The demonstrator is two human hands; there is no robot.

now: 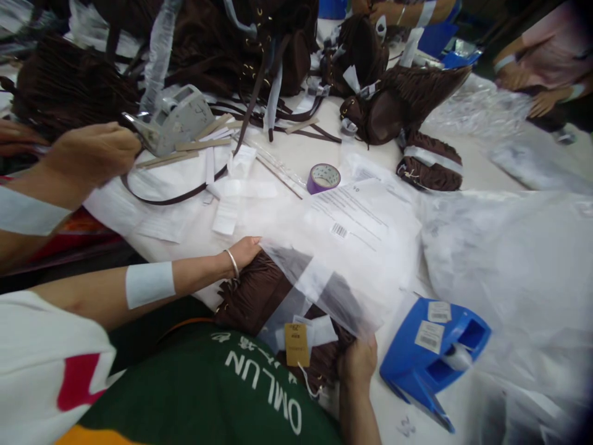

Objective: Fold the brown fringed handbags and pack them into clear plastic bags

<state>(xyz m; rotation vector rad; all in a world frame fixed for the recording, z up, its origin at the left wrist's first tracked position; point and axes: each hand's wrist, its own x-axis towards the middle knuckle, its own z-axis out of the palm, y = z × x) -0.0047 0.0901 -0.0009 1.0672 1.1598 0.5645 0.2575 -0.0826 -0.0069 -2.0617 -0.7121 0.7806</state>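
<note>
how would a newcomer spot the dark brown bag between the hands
By the white table is a dark green apron with white lettering. Beyond it, between the left hand and right hand, the dark brown bag sits partly under translucent plastic film. Its mustard paper tag sets it apart from other brown bags.

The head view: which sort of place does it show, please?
Probably a packing area in a bag workshop: several dark brown bags, a blue tape dispenser and a barcoded translucent plastic bag are in view.
</note>
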